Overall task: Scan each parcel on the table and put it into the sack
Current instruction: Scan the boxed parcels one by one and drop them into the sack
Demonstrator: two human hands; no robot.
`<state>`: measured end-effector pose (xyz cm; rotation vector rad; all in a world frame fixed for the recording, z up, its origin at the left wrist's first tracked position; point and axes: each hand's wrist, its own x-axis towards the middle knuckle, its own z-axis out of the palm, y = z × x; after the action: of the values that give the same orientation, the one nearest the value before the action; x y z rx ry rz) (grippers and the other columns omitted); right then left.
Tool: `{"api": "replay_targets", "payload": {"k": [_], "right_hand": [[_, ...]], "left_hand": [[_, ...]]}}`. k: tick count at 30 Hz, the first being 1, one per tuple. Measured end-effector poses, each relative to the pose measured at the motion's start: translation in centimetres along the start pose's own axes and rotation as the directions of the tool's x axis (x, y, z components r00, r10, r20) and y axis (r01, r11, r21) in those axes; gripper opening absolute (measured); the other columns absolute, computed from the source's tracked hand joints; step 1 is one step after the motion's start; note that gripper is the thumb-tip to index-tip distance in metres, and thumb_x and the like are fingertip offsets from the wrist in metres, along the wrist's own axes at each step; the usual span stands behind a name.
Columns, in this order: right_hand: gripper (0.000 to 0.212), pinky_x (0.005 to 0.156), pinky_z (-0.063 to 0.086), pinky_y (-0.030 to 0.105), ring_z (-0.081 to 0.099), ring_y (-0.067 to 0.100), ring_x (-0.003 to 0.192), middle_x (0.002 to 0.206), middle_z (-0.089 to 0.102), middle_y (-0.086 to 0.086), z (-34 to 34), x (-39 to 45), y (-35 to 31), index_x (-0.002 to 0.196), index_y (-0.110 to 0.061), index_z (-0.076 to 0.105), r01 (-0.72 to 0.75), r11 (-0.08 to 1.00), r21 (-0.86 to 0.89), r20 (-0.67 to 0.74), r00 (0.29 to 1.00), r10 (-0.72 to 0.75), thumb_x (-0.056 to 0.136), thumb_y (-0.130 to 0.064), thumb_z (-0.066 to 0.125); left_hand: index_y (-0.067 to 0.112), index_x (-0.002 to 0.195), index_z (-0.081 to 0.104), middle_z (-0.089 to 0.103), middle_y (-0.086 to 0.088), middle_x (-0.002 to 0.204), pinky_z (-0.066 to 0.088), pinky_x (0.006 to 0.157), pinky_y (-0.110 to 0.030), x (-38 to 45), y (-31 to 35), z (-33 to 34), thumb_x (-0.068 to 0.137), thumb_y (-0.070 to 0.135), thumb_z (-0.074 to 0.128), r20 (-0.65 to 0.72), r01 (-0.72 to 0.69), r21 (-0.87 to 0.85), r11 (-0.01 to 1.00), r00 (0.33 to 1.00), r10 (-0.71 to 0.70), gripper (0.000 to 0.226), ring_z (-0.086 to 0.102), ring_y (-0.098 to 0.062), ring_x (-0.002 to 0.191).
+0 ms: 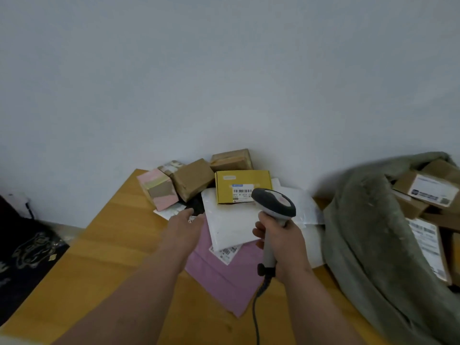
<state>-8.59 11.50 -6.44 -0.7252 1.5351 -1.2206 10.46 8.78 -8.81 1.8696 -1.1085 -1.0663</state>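
My right hand (281, 245) grips a grey and black barcode scanner (275, 202) by its handle, its head over the yellow box (242, 181) with a barcode label. My left hand (185, 226) reaches out with straight fingers over the edge of a pink mailer (224, 277) and holds nothing. A white padded mailer (229, 220) lies on the pink one. Brown boxes (193, 181), a pink and tan box (159, 191) and a black parcel (196, 206) sit piled near the wall. At the right, the grey-green sack (368, 242) lies open with several labelled boxes (428, 188) inside.
The wooden table (104, 257) has bare surface at the left and front. The scanner's cable (256, 312) runs down toward the front edge. A dark patterned object (27, 255) lies on the floor at the left. A plain wall (224, 70) stands behind the pile.
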Motion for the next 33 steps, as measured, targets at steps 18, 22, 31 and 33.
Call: {"api": "replay_targets", "payload": {"k": [18,22,31,33], "right_hand": [[0.017,0.093,0.043,0.035,0.056,0.011,0.100,0.096,0.061,-0.017,1.8,19.1,1.4,0.098,-0.033,0.060,-0.104,0.991,-0.086,-0.083,0.992,0.097,0.086,-0.038,0.072],[0.024,0.097,0.042,0.034,0.056,0.013,0.109,0.104,0.063,-0.016,2.4,21.1,1.7,0.107,-0.032,0.060,-0.106,0.993,-0.048,-0.043,0.994,0.104,0.087,-0.033,0.073],[0.031,0.110,0.042,0.046,0.057,0.015,0.119,0.117,0.065,-0.013,1.1,18.7,1.7,0.111,-0.036,0.063,-0.076,0.996,0.040,-0.170,0.982,0.082,0.082,-0.040,0.075],[0.036,0.109,0.043,0.049,0.059,0.017,0.118,0.117,0.067,-0.012,0.5,17.1,1.4,0.107,-0.039,0.066,-0.053,0.996,0.073,-0.196,0.978,0.066,0.074,-0.048,0.076]], "left_hand": [[0.016,0.153,0.025,0.034,-0.005,0.155,0.037,0.104,-0.034,14.2,2.8,9.1,0.098,0.026,0.050,0.144,0.209,0.033,0.977,0.967,-0.211,0.061,0.039,-0.025,0.135],[0.020,0.133,0.049,0.057,0.004,0.110,0.037,0.066,-0.022,15.4,3.0,10.3,0.098,0.013,0.045,0.154,0.196,0.005,0.981,0.969,-0.194,0.036,0.049,-0.006,0.084],[0.031,0.137,0.051,0.059,0.003,0.127,0.043,0.086,-0.030,14.5,2.9,9.9,0.100,0.015,0.043,0.114,0.154,-0.130,0.980,0.984,-0.139,0.041,0.055,-0.015,0.110],[0.033,0.135,0.052,0.060,0.003,0.126,0.047,0.093,-0.037,13.7,2.7,9.3,0.099,0.015,0.044,0.136,0.141,-0.133,0.981,0.983,-0.123,0.042,0.056,-0.016,0.109]]}}
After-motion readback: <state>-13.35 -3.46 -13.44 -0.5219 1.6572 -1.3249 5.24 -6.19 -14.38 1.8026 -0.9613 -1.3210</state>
